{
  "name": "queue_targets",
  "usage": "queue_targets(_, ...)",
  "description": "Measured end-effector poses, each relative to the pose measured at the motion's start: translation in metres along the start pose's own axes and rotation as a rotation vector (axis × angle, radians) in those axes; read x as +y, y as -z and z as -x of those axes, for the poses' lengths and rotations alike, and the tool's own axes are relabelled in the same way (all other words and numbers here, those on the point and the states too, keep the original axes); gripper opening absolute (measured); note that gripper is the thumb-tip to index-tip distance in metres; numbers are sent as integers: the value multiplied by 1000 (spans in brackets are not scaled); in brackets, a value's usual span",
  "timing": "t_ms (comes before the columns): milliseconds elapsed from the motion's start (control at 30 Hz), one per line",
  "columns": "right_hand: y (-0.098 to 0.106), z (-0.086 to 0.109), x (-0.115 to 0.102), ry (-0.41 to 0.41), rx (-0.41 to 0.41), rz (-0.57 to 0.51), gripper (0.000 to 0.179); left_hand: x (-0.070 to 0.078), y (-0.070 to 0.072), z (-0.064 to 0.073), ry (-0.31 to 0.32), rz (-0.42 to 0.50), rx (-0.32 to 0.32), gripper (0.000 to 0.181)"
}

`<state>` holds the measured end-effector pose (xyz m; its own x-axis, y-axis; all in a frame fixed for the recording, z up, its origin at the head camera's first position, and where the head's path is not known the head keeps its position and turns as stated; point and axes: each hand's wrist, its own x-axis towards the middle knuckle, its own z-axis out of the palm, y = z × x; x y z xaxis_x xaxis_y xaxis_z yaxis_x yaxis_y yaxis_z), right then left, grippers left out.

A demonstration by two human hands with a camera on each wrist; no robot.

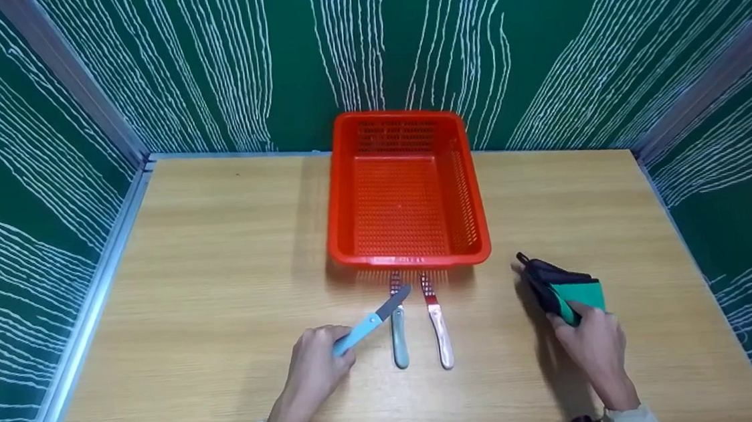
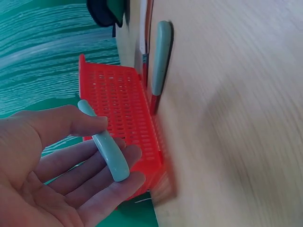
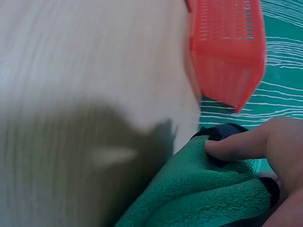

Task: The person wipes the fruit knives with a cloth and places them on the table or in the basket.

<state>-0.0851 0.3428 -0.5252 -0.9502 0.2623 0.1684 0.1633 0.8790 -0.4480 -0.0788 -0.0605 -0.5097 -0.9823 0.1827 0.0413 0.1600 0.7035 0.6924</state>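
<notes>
My left hand (image 1: 316, 368) pinches a knife (image 1: 361, 333) by its light blue handle, its grey blade pointing up and to the right. In the left wrist view the thumb presses the knife handle (image 2: 112, 158) against the fingers. Beneath the raised blade, a knife with a blue-green handle (image 1: 400, 344) lies on the table. To its right lies another with a pale pink handle (image 1: 441, 340); both shiny blades mirror the red basket. At the right, my right hand (image 1: 595, 347) grips a folded green cloth with black edging (image 1: 580, 294), fluffy in the right wrist view (image 3: 189, 184).
A red plastic basket (image 1: 412, 262) with perforated walls stands at the back centre of the wooden table (image 1: 218, 250), just beyond the lying knives. Green panels with white wavy lines (image 1: 293, 56) enclose the table at the back and both sides.
</notes>
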Motion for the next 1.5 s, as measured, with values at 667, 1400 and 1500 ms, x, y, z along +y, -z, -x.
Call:
queue_targets(667,29,9,-36,-12,135,-181,17,12,10,1,-69,12,19,23)
queue_targets(1400,50,15,-68,-46,157,-245,23,7,11,-3,-128,139,-42,13)
queue_targets(1500,50,15,-68,-42,152,-250,23,2,11,-4,-68,224,-55,12)
